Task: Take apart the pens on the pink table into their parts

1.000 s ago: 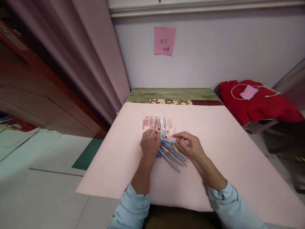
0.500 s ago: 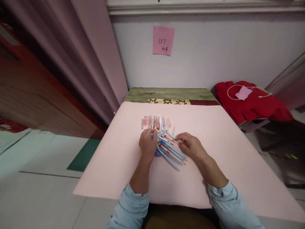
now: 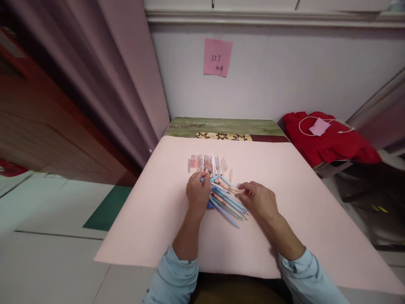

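A fan of several blue and orange pens [image 3: 228,203] lies on a pink sheet [image 3: 284,219] that covers the table. My left hand [image 3: 198,193] rests on the left side of the pile, its fingers curled round the upper ends of some pens. My right hand [image 3: 260,199] sits at the right side of the pile and pinches the end of one thin pen [image 3: 236,190] between thumb and forefinger. Just beyond the hands lies a row of pen caps [image 3: 207,162], pink, white and clear.
The table's green patterned top [image 3: 221,126] shows past the sheet, against a white wall with a pink sticky note [image 3: 217,57]. A red cloth [image 3: 329,141] with a white cable and a pink slip lies to the right. Curtains hang at the left.
My right hand has drawn a little to the right, pulling one pen out from the pile. The left hand has stayed on the pens.
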